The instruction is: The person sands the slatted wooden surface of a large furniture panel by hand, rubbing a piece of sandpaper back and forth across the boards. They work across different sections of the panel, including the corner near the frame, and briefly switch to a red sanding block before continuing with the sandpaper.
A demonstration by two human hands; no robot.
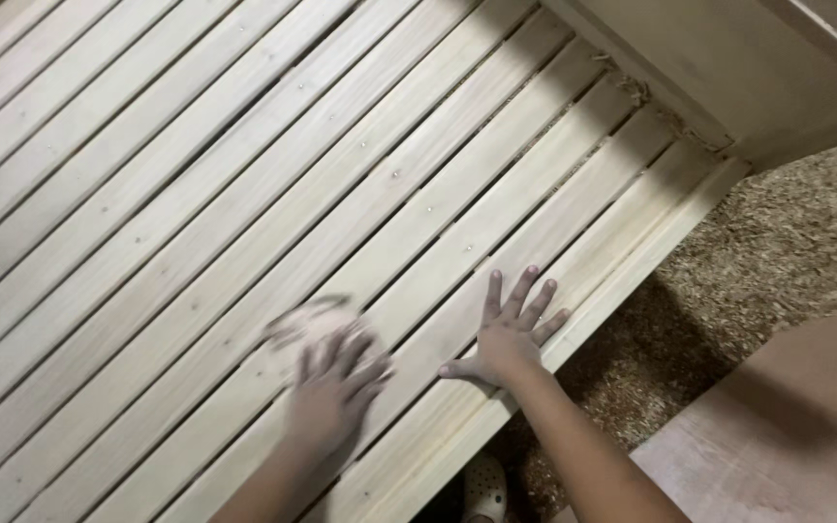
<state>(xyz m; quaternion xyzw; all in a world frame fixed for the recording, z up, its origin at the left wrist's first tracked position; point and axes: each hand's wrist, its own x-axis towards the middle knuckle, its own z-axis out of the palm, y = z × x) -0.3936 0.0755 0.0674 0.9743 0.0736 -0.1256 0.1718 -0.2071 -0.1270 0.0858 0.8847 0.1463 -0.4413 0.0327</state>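
Pad: your left hand [333, 387] presses a blurred pale pad [307, 320] against the slatted wooden frame [196, 194], fingers curled over it.
Right hand [508, 339]: flat on a slat near the frame's edge, fingers spread, gripping nothing.
Floor: sawdust [777, 252] beside the frame.

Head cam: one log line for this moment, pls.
left hand: blurred, gripping pale pad on slats | right hand: flat, fingers spread on slatted wood panel | floor: sawdust

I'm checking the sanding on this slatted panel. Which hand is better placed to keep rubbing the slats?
The left hand, probably: it presses a blurred pad onto the slats, seemingly mid-stroke. The right hand lies flat with fingers spread, empty, bracing near the panel's edge.
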